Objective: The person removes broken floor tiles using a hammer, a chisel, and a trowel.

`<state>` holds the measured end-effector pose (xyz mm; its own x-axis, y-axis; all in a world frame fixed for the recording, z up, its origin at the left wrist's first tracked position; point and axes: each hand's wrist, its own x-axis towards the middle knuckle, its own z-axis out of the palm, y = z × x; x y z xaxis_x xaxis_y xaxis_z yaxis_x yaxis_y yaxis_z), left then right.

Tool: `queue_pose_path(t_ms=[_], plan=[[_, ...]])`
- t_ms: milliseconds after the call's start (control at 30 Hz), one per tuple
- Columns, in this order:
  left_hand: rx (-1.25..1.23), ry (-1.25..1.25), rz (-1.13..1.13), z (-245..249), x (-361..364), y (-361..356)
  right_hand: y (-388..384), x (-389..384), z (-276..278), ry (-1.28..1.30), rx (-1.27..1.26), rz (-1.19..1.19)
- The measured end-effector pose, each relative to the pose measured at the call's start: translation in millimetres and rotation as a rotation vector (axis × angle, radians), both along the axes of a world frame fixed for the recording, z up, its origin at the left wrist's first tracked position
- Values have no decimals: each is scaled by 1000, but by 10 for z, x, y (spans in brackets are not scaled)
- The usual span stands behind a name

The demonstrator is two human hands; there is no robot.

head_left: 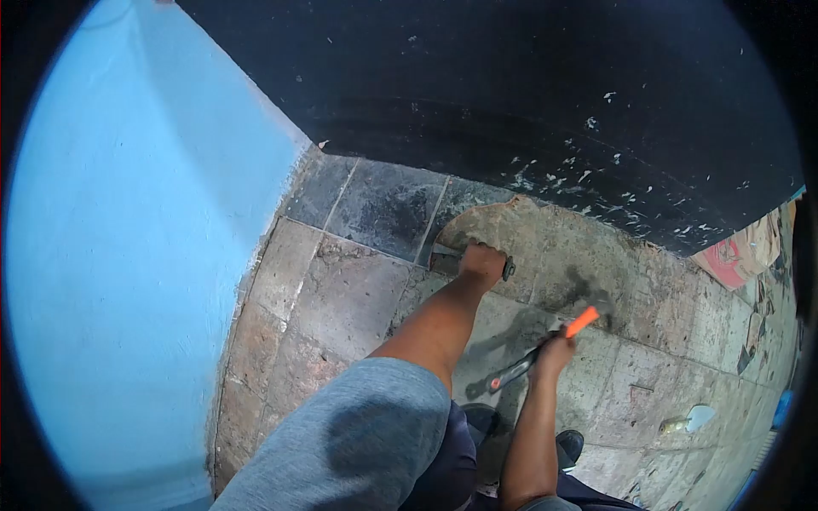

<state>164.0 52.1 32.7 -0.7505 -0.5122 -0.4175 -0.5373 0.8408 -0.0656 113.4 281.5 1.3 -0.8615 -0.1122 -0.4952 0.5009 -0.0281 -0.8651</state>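
My left hand (483,262) is wrapped round the dark handle of a scraper-like tool (447,259). The tool's flat end lies at the edge of the dark tiles (388,204), beside bare, rough floor (503,223). Lower right, my right hand (555,351) is closed round the handle of a hammer (582,322) with an orange section and a black grip. The hammer head, partly blurred, hangs over the floor to the right of my left hand, apart from the scraper.
A light blue wall (145,255) rises at left and a black wall (511,94) with white chips ahead. On the grey-brown floor tiles (349,285) lie a trowel (699,418) at right and a paper sack (740,254) by the wall. A dark shoe (569,446) shows below.
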Motion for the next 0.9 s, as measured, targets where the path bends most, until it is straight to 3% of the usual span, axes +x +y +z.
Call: queue_pose_path(t_ms=[167,200,233,267,333,433,467,700,733,833,867,900], plan=[[12,21,-3,-2,13,-4,-111,-131,267,309,19,-314],[8,26,3,-35,11,-8,-147,-27,65,306,103,-299],[3,31,9,-59,4,-8,-148,100,-407,474,188,-207],[0,35,-2,-67,1,-2,-163,320,-276,228,132,63],[-11,39,-24,-82,16,-8,-326,543,-278,579,346,540],[3,24,-9,-106,25,29,-306,464,181,-97,82,482],[-1,-26,-22,-84,21,28,-251,382,167,-133,69,477],[18,-143,-60,164,-9,24,-40,-85,169,169,93,-52],[15,-147,-63,157,-17,22,-20,-91,217,70,69,-124],[4,-69,-58,82,2,10,-45,70,-706,582,316,-119],[0,-54,-60,59,-6,3,-80,233,-840,508,440,49],[-4,-41,-61,35,-5,-9,-176,364,-590,355,368,222]])
